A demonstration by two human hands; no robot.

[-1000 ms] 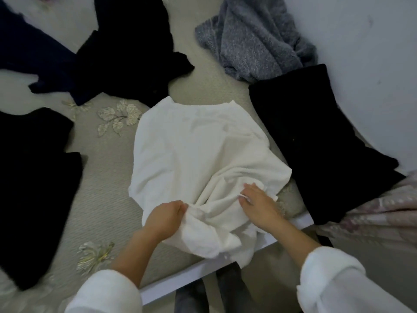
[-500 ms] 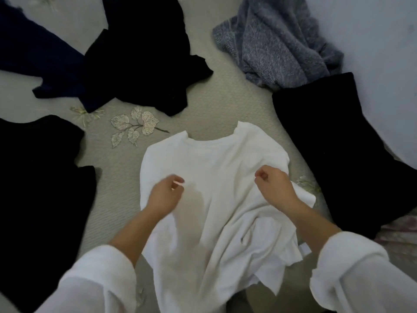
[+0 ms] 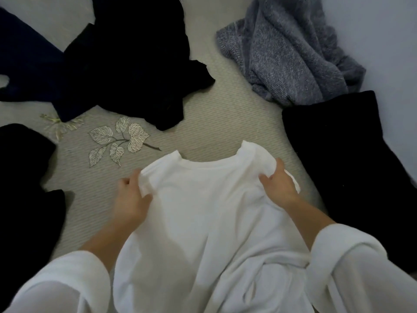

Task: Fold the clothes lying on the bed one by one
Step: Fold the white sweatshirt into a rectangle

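Near edge of the bed, left hand: the left hand (image 3: pixel 130 199) grips one shoulder of the white round-necked jersey top (image 3: pixel 203 211), with its fingers curled into a bunch of cloth.
Right hand: the right hand (image 3: pixel 278 184) pinches the opposite shoulder, fingers curled round the fabric edge.
Reason for grip: with the shoulders held apart, the neckline is drawn taut and straight. This is judged to be a spreading step before the first fold.
Top, position: the collar end points toward the middle of the bed (image 3: pixel 214 123). The body runs back over the near edge toward the person and lies creased between the two white sleeves.
Contact with cover: it cannot be told whether the shoulders rest on the cover or are raised off it.
Working area: a beige ribbed cover with an embroidered leaf motif (image 3: pixel 119 141) lies just beyond the collar and is the likely laying surface.
Right edge: a flat black rectangular garment (image 3: pixel 343 159) lies beside the top and apart from it. It looks already folded.
Far right corner: a crumpled grey knit sweater (image 3: pixel 288 55) lies against the pale wall (image 3: pixel 383 41) and touches the black rectangle.
Far edge: a crumpled black garment (image 3: pixel 126 64) overlaps a dark navy garment (image 3: pixel 27 59).
Left edge: a further black garment (image 3: pixel 22 188) lies well apart from the top.
Task stage: early; several pieces look unfolded.
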